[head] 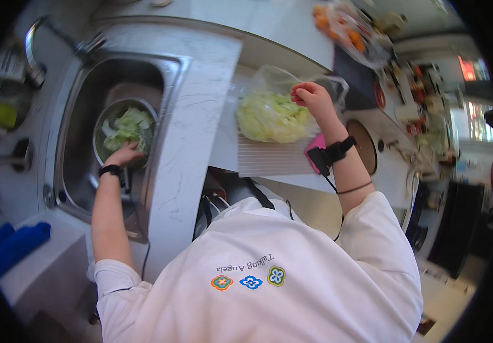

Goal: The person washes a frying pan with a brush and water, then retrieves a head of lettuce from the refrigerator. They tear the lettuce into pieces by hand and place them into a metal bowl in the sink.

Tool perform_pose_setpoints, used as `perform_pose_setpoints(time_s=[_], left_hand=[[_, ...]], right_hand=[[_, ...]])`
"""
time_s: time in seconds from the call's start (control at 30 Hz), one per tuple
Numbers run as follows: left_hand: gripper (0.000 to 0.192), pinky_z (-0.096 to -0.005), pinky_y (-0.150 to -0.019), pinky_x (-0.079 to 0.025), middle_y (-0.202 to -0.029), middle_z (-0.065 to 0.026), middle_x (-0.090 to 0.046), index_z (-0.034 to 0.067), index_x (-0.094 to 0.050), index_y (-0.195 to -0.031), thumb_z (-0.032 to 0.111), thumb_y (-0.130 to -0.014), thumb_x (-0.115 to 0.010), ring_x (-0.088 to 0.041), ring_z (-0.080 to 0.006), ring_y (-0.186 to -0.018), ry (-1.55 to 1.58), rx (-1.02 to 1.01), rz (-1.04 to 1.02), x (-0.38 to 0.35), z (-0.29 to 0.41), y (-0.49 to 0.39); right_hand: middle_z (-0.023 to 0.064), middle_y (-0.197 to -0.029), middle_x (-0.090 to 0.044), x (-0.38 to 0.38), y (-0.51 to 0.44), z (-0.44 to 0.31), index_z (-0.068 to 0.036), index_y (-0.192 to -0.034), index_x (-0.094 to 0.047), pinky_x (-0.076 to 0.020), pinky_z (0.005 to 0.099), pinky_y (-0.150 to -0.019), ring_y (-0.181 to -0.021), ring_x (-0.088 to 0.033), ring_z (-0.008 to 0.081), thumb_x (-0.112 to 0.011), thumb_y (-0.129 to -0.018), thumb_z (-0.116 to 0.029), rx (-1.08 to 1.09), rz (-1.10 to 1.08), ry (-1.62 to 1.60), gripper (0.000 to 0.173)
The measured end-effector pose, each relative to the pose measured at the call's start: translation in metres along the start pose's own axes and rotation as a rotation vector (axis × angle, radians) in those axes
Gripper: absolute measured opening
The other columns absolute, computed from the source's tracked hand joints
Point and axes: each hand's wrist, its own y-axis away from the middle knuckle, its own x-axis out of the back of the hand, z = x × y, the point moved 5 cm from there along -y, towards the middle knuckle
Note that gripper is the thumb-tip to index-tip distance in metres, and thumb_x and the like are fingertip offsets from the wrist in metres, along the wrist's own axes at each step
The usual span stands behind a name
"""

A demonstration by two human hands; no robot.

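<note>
My left hand (125, 155) reaches into a round metal bowl (98, 148) in the sink, its fingers on pale green leafy vegetable pieces (131, 124). Whether those fingers grip a leaf cannot be told. Over the right edge of a clear plastic bag (272, 79) I hold my right hand (313, 99), fingers curled together; what may be between them is not clear. Light green leafy pieces (272, 118) fill the bag, which rests on a ridged light board (272, 160). Something pink (317, 152) lies under my right forearm.
The steel sink (167, 81) is at the left, with a curved faucet (36, 34) at its far corner. A marbled counter (186, 128) separates sink and board. Bagged orange fruit (353, 38) stands at the back right, a round brown lid or board (363, 145) beyond my right forearm.
</note>
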Motion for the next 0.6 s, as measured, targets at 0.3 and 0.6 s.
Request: perform_pose_setpoints(time_s=[0.3,0.6], left_hand=[[0.052,-0.0344,-0.097,-0.043,-0.124,-0.0181,-0.059,0.008,-0.056,-0.127,0.025,-0.079,-0.066,-0.055,-0.0298,-0.116,-0.1,0.009,0.324,0.067,0.058,0.073],[0.047,-0.0373,-0.1,-0.04,-0.131,-0.018,-0.051,0.004,-0.054,-0.126,0.018,-0.082,-0.064,-0.048,-0.0311,-0.121,-0.366,-0.222,0.784,0.072,0.265,0.176]], right_hand=[[0.0162,-0.111,-0.063,0.009,-0.037,0.1,-0.01,-0.129,-0.049,-0.0507,0.043,-0.081,-0.096,-0.061,0.0357,-0.069,-0.071,-0.009,0.677,0.005,1.089,0.061],[0.0148,-0.091,-0.062,-0.014,-0.028,0.107,-0.009,-0.104,-0.059,-0.0521,0.0419,-0.071,-0.089,-0.061,0.0315,-0.068,-0.069,-0.01,0.482,-0.351,1.226,0.036]])
